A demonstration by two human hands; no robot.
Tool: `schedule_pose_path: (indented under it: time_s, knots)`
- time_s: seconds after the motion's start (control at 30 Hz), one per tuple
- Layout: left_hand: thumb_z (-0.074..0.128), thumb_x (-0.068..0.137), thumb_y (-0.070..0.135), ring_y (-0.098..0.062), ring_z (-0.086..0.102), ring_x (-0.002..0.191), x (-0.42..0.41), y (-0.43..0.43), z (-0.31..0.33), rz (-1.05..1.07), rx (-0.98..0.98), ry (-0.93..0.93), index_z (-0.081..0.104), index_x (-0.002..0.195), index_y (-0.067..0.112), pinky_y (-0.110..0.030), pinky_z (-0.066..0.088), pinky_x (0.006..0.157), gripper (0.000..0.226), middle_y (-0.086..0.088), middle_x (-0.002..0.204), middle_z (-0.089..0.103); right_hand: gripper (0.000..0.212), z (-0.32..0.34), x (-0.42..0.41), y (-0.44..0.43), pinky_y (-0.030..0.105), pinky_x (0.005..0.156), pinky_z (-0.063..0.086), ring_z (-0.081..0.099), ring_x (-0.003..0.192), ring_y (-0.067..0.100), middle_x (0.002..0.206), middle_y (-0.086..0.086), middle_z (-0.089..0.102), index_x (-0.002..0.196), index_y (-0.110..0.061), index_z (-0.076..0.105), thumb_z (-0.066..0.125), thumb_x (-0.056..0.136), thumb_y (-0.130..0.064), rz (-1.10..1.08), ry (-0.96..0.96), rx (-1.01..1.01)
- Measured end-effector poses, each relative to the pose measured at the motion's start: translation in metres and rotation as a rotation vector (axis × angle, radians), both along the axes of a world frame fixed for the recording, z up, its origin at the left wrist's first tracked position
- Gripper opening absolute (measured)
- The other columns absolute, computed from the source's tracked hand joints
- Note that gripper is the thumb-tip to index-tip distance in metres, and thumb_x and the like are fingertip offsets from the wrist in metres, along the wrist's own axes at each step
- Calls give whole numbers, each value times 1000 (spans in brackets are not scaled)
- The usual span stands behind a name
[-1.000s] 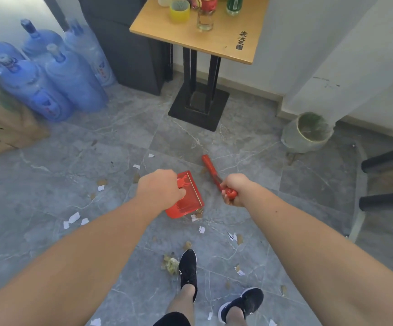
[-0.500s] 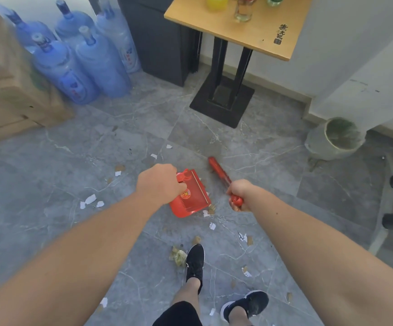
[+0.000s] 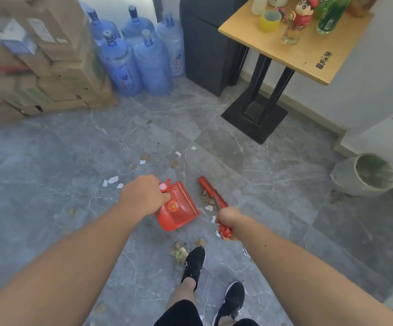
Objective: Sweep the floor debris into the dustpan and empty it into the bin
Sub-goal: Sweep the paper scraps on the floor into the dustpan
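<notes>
Left hand (image 3: 143,196): clenched round the handle of the red dustpan (image 3: 179,210); only the back of the fist is seen, the fingers being hidden beneath it.
Dustpan: held low at the grey floor (image 3: 49,172), between the two hands, its broad end turned toward the person.
Right hand (image 3: 229,221): closed tightly round the handle of the red brush (image 3: 212,191); the handle's end is seen below the fist.
Brush: stretched away from the right hand, its head just beside the dustpan's right edge.
Debris: brown crumbs (image 3: 206,201) are gathered between brush and dustpan; white paper scraps (image 3: 113,181) are scattered left of the left hand.
Bin (image 3: 369,175): stood by the wall at the right, well apart from the dustpan.
Feet: black shoes (image 3: 194,262) are planted near the dustpan.
</notes>
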State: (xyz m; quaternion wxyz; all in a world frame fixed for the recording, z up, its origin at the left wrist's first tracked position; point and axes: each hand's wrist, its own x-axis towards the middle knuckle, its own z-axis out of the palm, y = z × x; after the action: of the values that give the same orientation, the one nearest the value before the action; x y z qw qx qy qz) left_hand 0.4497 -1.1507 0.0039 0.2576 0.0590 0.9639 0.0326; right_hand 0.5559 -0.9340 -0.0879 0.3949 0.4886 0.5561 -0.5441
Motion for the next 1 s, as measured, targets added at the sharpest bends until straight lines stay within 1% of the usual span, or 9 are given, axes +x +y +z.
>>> schedule_pose_path:
  time_s: [0.2,0.27,0.4,0.5,0.57,0.6,0.73,0.83,1.0]
  knots:
    - [61,80,47,-26,60,75,57,-17,2,65,-31,50,55,71,18,-31,46,65,31,-1,76,59,17,3,50,-4,17,37,26,28,30,12,60,6,34,104,1,43,35,89,4,115,5,-26]
    - [61,81,47,-28,58,77,75,-19,2,69,-43,61,54,71,18,-31,47,68,31,-1,77,57,22,3,64,-3,18,38,26,28,33,13,59,6,33,110,2,42,36,89,5,135,5,-34]
    - [59,82,48,-28,60,77,109,-22,2,114,-88,42,57,72,19,-31,45,64,31,-1,74,57,25,6,85,0,20,39,25,29,36,13,60,7,35,111,0,43,36,89,5,184,19,-41]
    - [56,81,54,-25,60,75,128,-25,-3,150,-107,43,63,77,20,-30,47,64,35,1,79,63,16,15,94,8,16,38,26,32,32,11,54,6,38,103,-1,46,36,91,3,180,35,-65]
    - [58,81,55,-23,61,74,137,-25,-5,182,-116,53,63,78,20,-30,49,66,36,2,79,64,9,21,99,15,14,37,26,34,35,11,39,5,45,92,-4,46,39,94,2,171,32,-86]
    - [59,82,56,-23,61,73,140,-24,-5,201,-120,56,62,77,20,-29,50,66,36,2,77,63,10,22,100,18,14,38,27,35,36,11,35,4,46,88,-5,44,40,94,1,164,36,-91]
    - [61,82,62,-22,62,73,144,-20,-3,257,-128,59,64,75,20,-29,50,66,42,3,76,62,14,24,97,33,13,37,28,38,28,10,46,7,44,81,-8,45,44,93,0,171,34,-79]
    - [61,81,62,-21,63,72,141,-15,-1,277,-113,62,64,74,20,-29,52,66,43,3,73,62,14,25,81,44,14,36,27,35,29,11,55,8,39,80,-6,45,45,92,1,211,48,-62]
    - [61,83,57,-24,62,78,122,-1,0,261,-99,66,60,72,20,-29,46,65,38,2,78,62,20,31,43,50,12,36,27,37,34,13,50,8,39,73,-6,44,43,92,3,251,82,-20]
